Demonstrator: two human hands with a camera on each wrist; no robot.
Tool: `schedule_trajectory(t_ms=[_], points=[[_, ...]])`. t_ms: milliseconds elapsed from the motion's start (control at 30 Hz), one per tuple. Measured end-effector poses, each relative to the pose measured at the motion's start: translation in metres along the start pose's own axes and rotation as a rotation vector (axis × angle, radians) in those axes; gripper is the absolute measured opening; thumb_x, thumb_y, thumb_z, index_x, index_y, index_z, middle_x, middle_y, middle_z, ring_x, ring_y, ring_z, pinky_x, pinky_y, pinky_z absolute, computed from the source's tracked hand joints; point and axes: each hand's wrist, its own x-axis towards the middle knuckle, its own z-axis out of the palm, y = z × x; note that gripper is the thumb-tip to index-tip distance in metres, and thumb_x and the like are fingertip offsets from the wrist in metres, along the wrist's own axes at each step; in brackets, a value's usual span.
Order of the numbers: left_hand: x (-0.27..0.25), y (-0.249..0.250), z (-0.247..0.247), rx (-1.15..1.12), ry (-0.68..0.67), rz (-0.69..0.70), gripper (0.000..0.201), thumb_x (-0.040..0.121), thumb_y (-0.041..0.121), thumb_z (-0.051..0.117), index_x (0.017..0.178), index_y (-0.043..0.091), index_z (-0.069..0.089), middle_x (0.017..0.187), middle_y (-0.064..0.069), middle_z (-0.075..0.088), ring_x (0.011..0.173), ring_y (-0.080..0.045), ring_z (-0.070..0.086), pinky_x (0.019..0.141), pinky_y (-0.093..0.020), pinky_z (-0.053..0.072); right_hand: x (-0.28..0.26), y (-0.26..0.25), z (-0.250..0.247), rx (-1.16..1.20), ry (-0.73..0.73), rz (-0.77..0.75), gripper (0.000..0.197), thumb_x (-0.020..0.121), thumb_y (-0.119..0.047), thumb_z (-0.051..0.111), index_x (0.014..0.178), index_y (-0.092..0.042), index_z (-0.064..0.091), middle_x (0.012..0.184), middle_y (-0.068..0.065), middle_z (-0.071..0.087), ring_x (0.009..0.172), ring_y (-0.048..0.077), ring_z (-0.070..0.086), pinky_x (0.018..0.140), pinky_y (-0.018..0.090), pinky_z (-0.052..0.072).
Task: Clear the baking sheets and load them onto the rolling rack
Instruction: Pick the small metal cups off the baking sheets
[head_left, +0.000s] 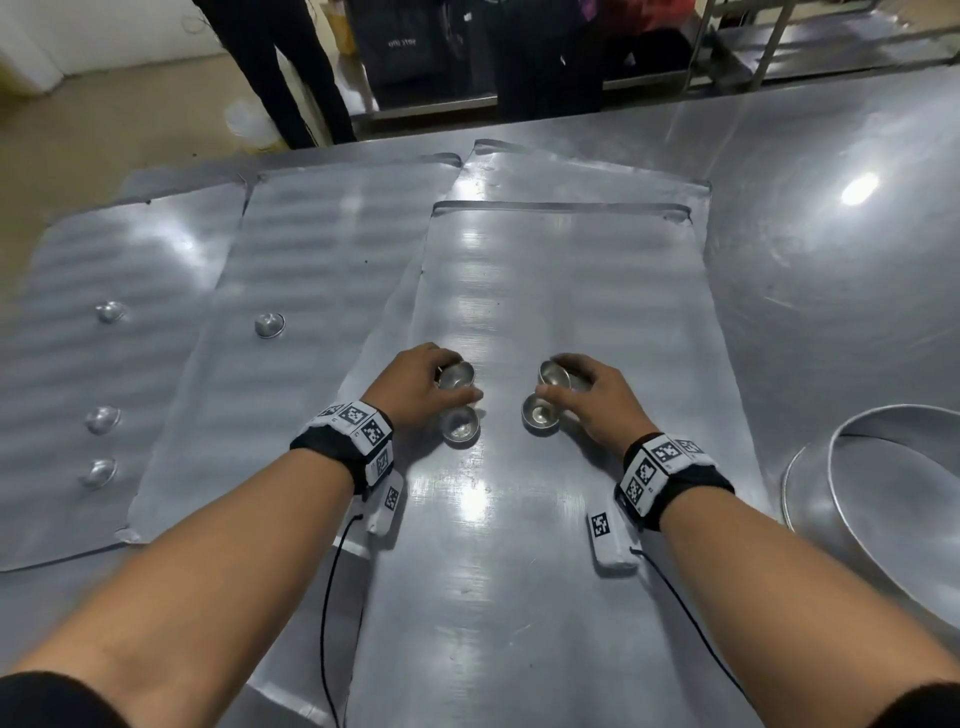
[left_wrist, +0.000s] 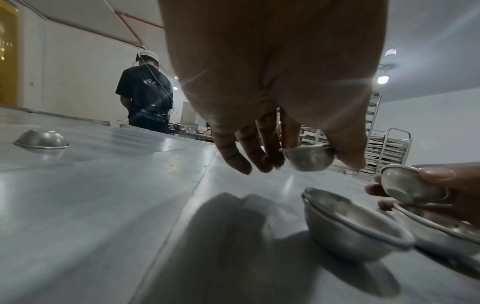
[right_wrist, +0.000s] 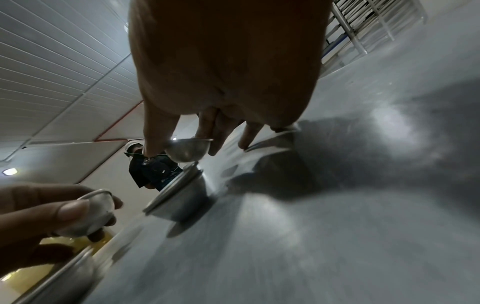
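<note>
Large basin (head_left: 893, 519) cut off, right edge

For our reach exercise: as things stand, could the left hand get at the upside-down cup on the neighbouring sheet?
Probably yes: the upside-down cup stands alone with bare sheet around it. But the left hand already holds a small cup, so its fingers are occupied.

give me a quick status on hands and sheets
Left hand and right hand each grip a small metal cup. Baking sheets uncleared. Upside-down cups left.
</note>
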Motion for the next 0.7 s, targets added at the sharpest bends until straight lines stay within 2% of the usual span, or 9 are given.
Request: schedule_trajectory(t_ms=[33,100,233,367,467,567,700], points=[[-0.005,0.0,0.001,0.004,-0.006,0.004,0.054,0.08,0.051,0.076,0.12,0.016,0.065,0.115,-0.004,0.062,0.1,-0.018,0.06,0.092,-0.039,0.05,-0.005,0.001,0.002,0.018,-0.01,0.0,0.058,0.068,-0.033,0.091,0.121,-0.029,0.067,0.121,-0.002,0.066,0.115,0.019,0.062,0.091,0.034,0.058],[-0.014,0.0,0.004,-0.001,-0.018,0.007,0.053,0.08,0.052,0.075,0.12,0.019,0.065,0.115,-0.002,0.062,0.101,-0.017,0.059,0.092,-0.037,0.05,-0.014,0.002,0.004,0.045,-0.02,0.005,0.059,0.067,-0.029,0.091,0.121,-0.027,0.067,0.121,-0.001,0.066,0.116,0.021,0.062,0.092,0.039,0.058],[-0.026,0.0,0.009,-0.008,-0.024,0.021,0.049,0.082,0.048,0.075,0.121,0.022,0.063,0.116,-0.001,0.06,0.101,-0.017,0.058,0.091,-0.033,0.048,-0.023,0.003,0.012,-0.063,-0.013,-0.006,0.062,0.058,-0.049,0.092,0.115,-0.04,0.068,0.119,-0.006,0.068,0.116,0.018,0.063,0.099,0.046,0.054],[-0.03,0.002,0.011,0.004,-0.032,0.036,0.044,0.081,0.047,0.075,0.118,0.025,0.064,0.114,0.0,0.059,0.099,-0.015,0.056,0.087,-0.029,0.047,-0.03,0.003,0.014,-0.133,-0.001,-0.047,0.057,0.061,-0.049,0.089,0.113,-0.043,0.067,0.119,-0.009,0.068,0.115,0.015,0.063,0.1,0.045,0.053],[-0.034,0.002,0.013,0.007,-0.039,0.033,0.044,0.079,0.048,0.075,0.116,0.027,0.064,0.115,0.003,0.057,0.1,-0.014,0.056,0.087,-0.029,0.048,-0.036,0.002,0.014,-0.18,-0.018,-0.052,0.052,0.064,-0.044,0.089,0.111,-0.038,0.067,0.121,-0.01,0.066,0.115,0.013,0.061,0.101,0.045,0.052],[-0.037,0.0,0.015,0.03,-0.058,0.017,0.048,0.079,0.048,0.076,0.12,0.026,0.063,0.116,0.002,0.056,0.1,-0.015,0.056,0.09,-0.033,0.05,-0.042,0.001,0.012,-0.264,-0.03,-0.049,0.058,0.062,-0.047,0.087,0.115,-0.04,0.065,0.123,-0.011,0.065,0.116,0.014,0.06,0.104,0.042,0.049],[-0.04,-0.001,0.021,0.071,-0.067,0.028,0.046,0.079,0.046,0.076,0.119,0.026,0.064,0.117,0.0,0.058,0.1,-0.016,0.056,0.089,-0.03,0.047,-0.048,0.008,0.013,-0.393,-0.052,-0.063,0.063,0.059,-0.047,0.085,0.118,-0.042,0.063,0.12,-0.014,0.064,0.12,0.017,0.055,0.108,0.044,0.044]])
